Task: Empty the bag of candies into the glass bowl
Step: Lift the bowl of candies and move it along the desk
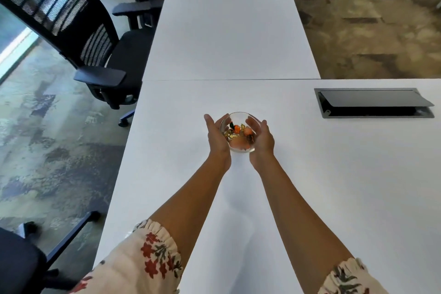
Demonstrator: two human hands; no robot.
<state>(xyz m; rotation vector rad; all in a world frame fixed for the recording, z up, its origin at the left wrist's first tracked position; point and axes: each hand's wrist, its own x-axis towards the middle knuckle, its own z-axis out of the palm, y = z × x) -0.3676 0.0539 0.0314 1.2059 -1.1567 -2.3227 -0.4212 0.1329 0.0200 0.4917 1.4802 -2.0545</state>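
Candies (pixel 238 132) fill the upright glass bowl (pixel 239 148), mouth up, cupped between open left hand (pixel 216 137) and right hand (pixel 262 141).

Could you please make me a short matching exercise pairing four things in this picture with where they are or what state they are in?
Column one:
1. glass bowl
2. candies
3. cable hatch
4. office chair

Column two:
A. lid propped open, in the table on the right
B. beside the table on the left
C. cupped between left hand and right hand
D. lying inside the bowl

Pairs: 1-C, 2-D, 3-A, 4-B
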